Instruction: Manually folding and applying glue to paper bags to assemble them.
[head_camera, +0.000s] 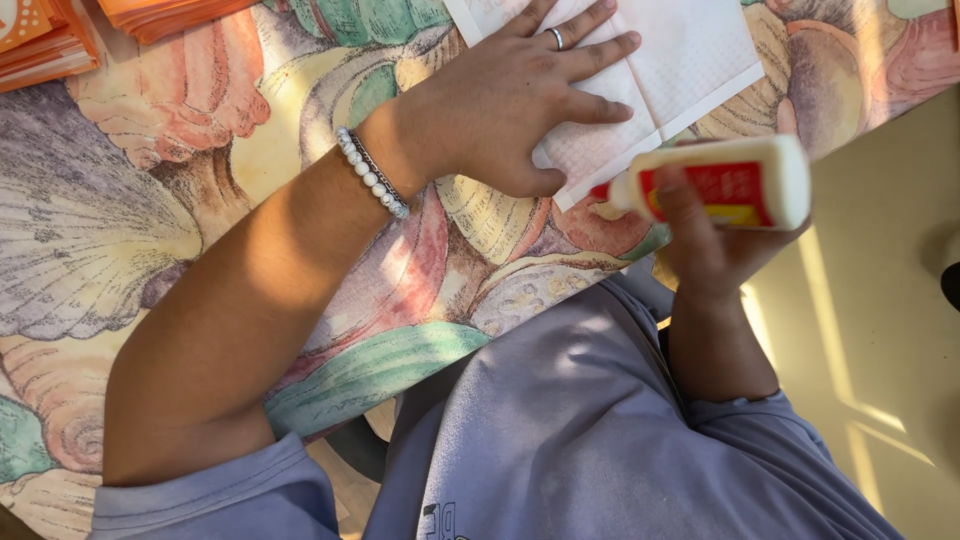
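My left hand (520, 95) lies flat, fingers spread, pressing down a white sheet of paper (680, 60) on the table. It wears a ring and a white bead bracelet at the wrist. My right hand (710, 245) grips a white glue bottle (740, 180) with a red and yellow label. The bottle lies sideways, its red tip touching the paper's near corner beside my left thumb.
The table is covered with a seashell-patterned cloth (150, 200) in pastel colours. Stacks of orange paper (60, 35) lie at the far left edge. Pale floor (880, 300) shows to the right of the table. My grey-blue shirt fills the bottom.
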